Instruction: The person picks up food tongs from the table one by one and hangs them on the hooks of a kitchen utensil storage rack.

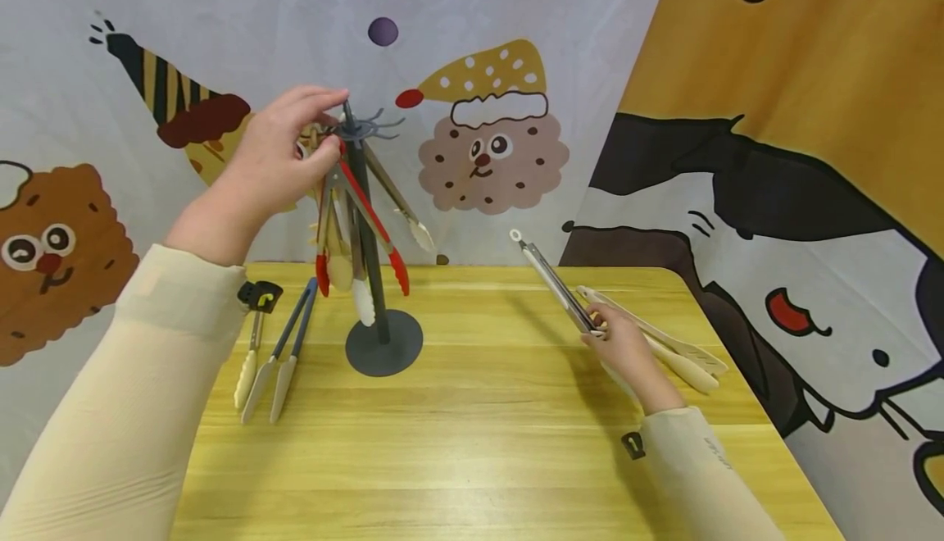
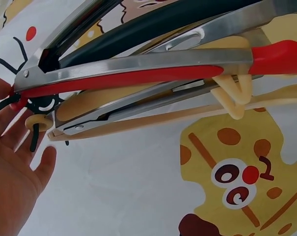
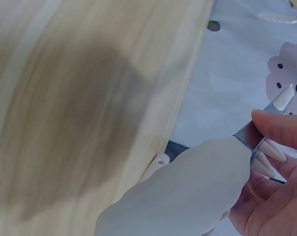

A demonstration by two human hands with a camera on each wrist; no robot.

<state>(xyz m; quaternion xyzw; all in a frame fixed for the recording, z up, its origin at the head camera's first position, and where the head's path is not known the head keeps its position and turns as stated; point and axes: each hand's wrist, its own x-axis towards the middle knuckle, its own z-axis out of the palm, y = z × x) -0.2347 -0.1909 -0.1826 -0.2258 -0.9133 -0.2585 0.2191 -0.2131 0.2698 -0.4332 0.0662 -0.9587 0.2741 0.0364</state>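
A dark grey utensil rack with a round base stands left of centre. My left hand holds its hooked top, the index fingertip by the pole's tip and the thumb by the upper end of red-tipped tongs. Several other tongs hang there, including white-tipped tongs. In the left wrist view, the fingers are around the hooks beside the red tongs. My right hand grips metal tongs above the table's right side, ring end up. Their white scalloped head shows in the right wrist view.
Left of the rack, blue-handled tongs and cream-tipped tongs lie on the wooden table. Beige utensils, one slotted, lie at the right beyond my right hand. A cartoon-printed cloth hangs behind the table.
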